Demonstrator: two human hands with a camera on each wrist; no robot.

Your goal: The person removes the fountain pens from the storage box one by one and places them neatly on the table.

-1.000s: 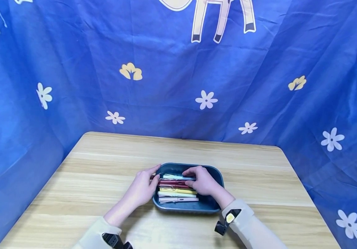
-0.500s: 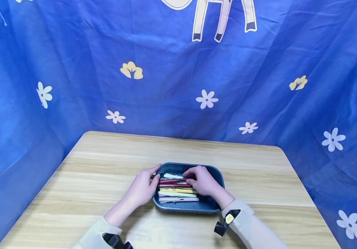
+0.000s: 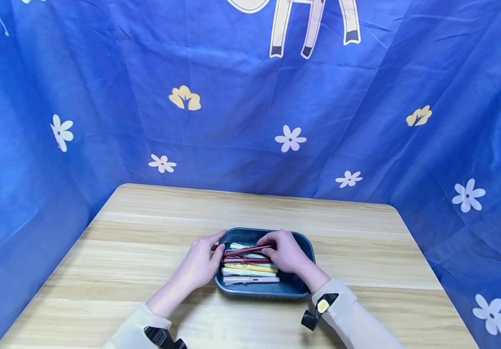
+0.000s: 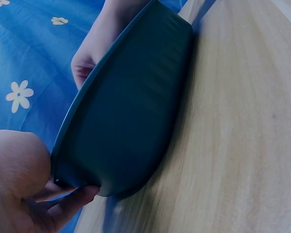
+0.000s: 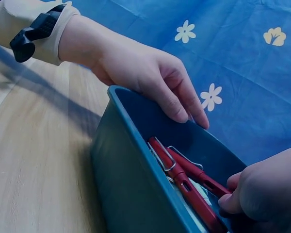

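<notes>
The left hand [image 3: 201, 261] holds the left end of a dark blue-green box [image 3: 259, 294], its thumb bent over the rim and its index finger lying along the far corner. The right hand [image 3: 286, 253] reaches over the box and pinches one end of a dark red pen [image 3: 247, 250] between thumb and fingers. This pen is inside the box, tilted, with its pinched end raised and its other end low near the left wall. A second red pen [image 3: 250, 261] lies just beside it, on the near side.

Closer to the near wall, side by side, come a yellow pen [image 3: 256, 267], a pale green pen [image 3: 252, 273] and a pale purple pen [image 3: 256, 279]. A pale pen [image 3: 236, 246] lies beyond the raised one, partly hidden. The visible metal clips are toward the left end of the box.

The box stands upright on a light wood-grain desk [image 3: 154, 232]. Behind the desk hangs a blue cloth [image 3: 233, 145] printed with white flowers, yellow plants and parts of animals. Both arms wear pale sleeves [image 3: 357, 320], with a small black device [image 3: 159, 335] strapped at each cuff.
</notes>
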